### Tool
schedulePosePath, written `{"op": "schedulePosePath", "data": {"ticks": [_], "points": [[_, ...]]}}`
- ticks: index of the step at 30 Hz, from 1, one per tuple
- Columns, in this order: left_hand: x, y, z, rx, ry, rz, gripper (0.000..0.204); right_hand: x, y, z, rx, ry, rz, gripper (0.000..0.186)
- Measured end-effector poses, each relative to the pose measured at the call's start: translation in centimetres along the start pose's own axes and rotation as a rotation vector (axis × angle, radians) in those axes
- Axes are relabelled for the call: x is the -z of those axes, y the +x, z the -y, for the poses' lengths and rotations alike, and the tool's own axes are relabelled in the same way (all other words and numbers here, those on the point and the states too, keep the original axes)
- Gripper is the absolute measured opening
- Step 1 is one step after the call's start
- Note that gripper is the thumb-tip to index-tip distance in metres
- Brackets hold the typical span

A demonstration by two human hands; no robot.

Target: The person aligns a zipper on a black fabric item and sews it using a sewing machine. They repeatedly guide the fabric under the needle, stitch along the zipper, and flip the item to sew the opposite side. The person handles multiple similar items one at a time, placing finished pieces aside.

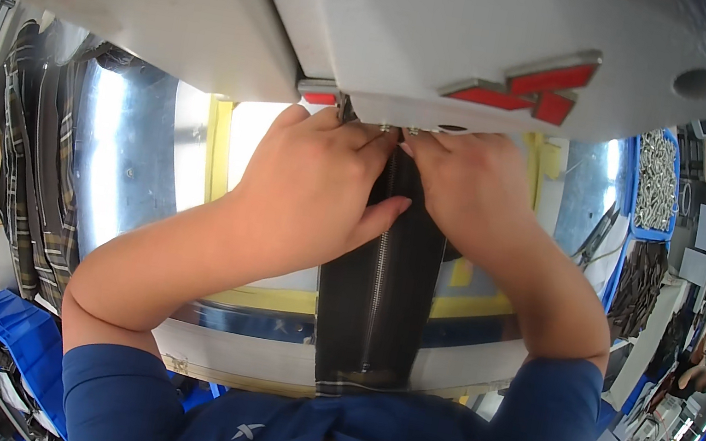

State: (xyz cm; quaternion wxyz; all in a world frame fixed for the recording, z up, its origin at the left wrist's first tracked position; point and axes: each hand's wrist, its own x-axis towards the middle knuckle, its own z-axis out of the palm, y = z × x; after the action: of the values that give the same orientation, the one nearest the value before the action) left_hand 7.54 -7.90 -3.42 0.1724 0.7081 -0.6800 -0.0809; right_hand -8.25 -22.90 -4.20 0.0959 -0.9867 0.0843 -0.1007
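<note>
A long black zipper with metal teeth on wide dark fabric runs from under the machine head toward my body. My left hand lies on the left part of the fabric, its thumb stretched out over the teeth and apart from the other fingers. My right hand is at the right edge, with thumb and fingers closed on the zipper close to the machine's front. The machine head covers the farthest fingertips of both hands and the far end of the zipper.
Plaid and dark garments lie stacked at left, above a blue bin. At right, a blue tray holds many small metal pieces, with dark pieces below it. A dark tool resembling snips lies nearby. Yellow tape marks the table.
</note>
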Motion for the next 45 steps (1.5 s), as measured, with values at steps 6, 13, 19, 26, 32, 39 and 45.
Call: {"op": "schedulePosePath", "data": {"ticks": [6,13,19,26,32,39,45], "points": [[-1.2,-0.3,-0.2,-0.090,0.003,-0.071,0.064,0.3,-1.2,-0.1,0.034,-0.012,0.023,0.035],[-2.3,-0.7,-0.5,-0.101,0.039,-0.117,0.070,-0.3,-1.8,0.3,0.075,-0.024,-0.036,0.048],[-2.0,-1.1,-0.9,-0.081,0.058,-0.057,0.096,-0.2,-2.0,0.9,0.060,-0.021,0.037,0.066],[-2.3,-1.9,-1.4,-0.077,0.130,0.110,0.135,-0.6,-2.8,2.0,0.000,-0.034,0.082,0.092],[-2.8,-1.9,-1.2,-0.084,0.110,0.056,0.132,-0.7,-2.7,2.1,-0.023,-0.024,0.086,0.092],[-2.6,-1.6,-1.1,-0.087,0.116,0.038,0.130,-0.7,-2.5,1.7,-0.002,-0.022,0.050,0.090],[-1.9,-0.7,-0.8,-0.101,0.098,0.022,0.124,-0.5,-2.4,1.7,0.007,-0.032,0.035,0.091]]}}
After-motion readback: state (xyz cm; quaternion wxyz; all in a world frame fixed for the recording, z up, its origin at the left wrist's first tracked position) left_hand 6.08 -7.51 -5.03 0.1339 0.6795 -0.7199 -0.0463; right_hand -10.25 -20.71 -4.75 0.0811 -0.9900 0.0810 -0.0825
